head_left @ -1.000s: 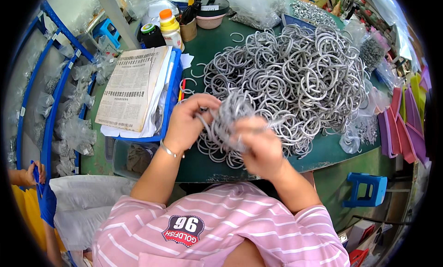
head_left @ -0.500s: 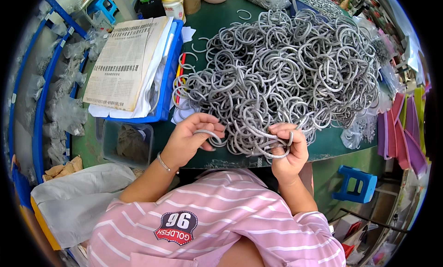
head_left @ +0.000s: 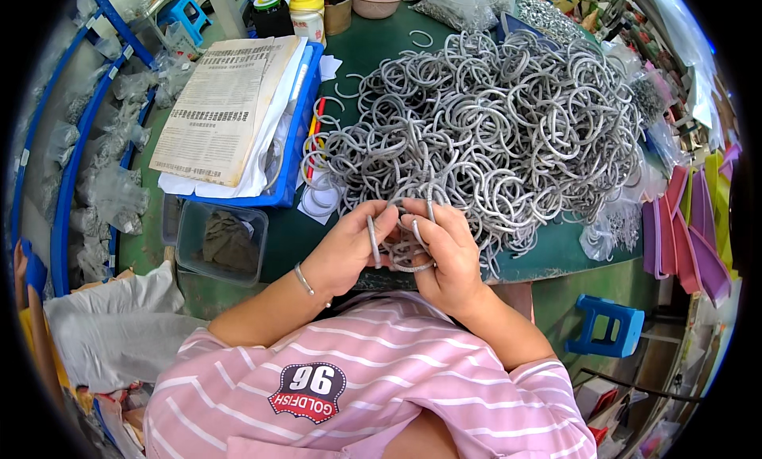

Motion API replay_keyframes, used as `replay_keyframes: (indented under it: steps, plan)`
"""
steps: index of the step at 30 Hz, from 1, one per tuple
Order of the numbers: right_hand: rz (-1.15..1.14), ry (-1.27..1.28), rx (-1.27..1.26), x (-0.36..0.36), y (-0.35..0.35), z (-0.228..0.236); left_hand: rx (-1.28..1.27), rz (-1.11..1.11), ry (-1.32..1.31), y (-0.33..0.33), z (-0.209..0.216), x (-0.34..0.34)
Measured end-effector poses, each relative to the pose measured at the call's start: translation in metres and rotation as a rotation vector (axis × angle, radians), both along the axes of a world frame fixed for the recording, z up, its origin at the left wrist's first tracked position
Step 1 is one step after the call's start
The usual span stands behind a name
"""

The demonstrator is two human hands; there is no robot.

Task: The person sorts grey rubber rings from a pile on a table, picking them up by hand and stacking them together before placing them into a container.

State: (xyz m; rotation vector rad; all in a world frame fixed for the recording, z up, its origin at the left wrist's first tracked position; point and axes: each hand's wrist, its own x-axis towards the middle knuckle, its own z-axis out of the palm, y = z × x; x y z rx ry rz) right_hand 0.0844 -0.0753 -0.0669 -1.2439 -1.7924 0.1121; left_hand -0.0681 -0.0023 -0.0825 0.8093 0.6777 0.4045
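Observation:
A large heap of grey, ribbed, C-shaped open rings (head_left: pixel 508 125) covers the middle of the green tabletop (head_left: pixel 282 241). At its near edge my two hands are close together. My left hand (head_left: pixel 341 248) pinches one grey ring (head_left: pixel 372 241) between thumb and fingers, its curve standing roughly upright. My right hand (head_left: pixel 451 260) is closed on several similar grey rings (head_left: pixel 409 266), which hang between the two hands. The fingertips partly hide where the rings meet, so I cannot tell whether they are linked.
Left of the heap stands a blue tray (head_left: pixel 287 173) with newspapers (head_left: pixel 210 117) on top. Nearer me is a clear plastic box (head_left: pixel 222 276) with dark cloth inside. Bottles (head_left: pixel 306 18) stand at the back. A blue stool (head_left: pixel 607 324) is on the floor at right, below purple and red strips (head_left: pixel 675 229).
My right hand has moved left with its rings, away from the right part of the heap. My left hand has shifted right with its ring, so the hands now nearly meet.

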Motion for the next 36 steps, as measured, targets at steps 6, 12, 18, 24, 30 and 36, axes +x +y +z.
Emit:
replay_keyframes:
  steps: [6, 12, 18, 24, 30, 36]
  plan:
    - [0.022, 0.049, 0.093, 0.014, 0.027, 0.065, -0.075, -0.060, -0.225, 0.019, 0.068, 0.006]
    - [-0.020, 0.575, -0.071, 0.040, 0.097, 0.131, 0.057, -0.068, -0.387, 0.081, 0.126, 0.039]
    - [0.038, 0.735, -0.010, 0.052, 0.112, 0.120, 0.054, -0.080, -0.393, 0.102, 0.119, 0.046]
    - [-0.263, 0.403, -0.510, 0.086, 0.160, 0.096, -0.081, -0.042, -0.318, 0.139, 0.088, 0.057]
    - [-0.328, 0.546, -0.826, 0.079, 0.198, 0.076, -0.003, 0.048, 0.102, 0.181, 0.071, 0.059]
    - [-0.397, 0.442, -0.763, 0.073, 0.232, 0.041, -0.156, 0.183, 0.320, 0.191, 0.043, 0.066]
